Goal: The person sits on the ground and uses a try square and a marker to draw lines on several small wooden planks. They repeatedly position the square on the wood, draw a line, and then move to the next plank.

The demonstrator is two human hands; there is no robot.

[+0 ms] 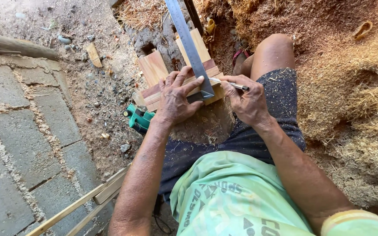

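Observation:
My left hand (pixel 175 97) presses flat on a steel square ruler (pixel 188 43) that lies across a wooden workpiece (pixel 156 67) made of pale and reddish boards. Its fingers spread over the ruler's lower corner. My right hand (pixel 246 101) grips a pencil (pixel 235 85) whose tip touches the wood beside the ruler's edge. Both hands sit close together over the near end of the workpiece.
A green power tool (pixel 139 117) lies under my left wrist. Thick wood shavings (pixel 355 87) cover the ground to the right. Grey paving blocks (pixel 22 144) lie to the left, with thin wooden strips (pixel 88 199) at the bottom left and a small wood offcut (pixel 93 54) on the dirt.

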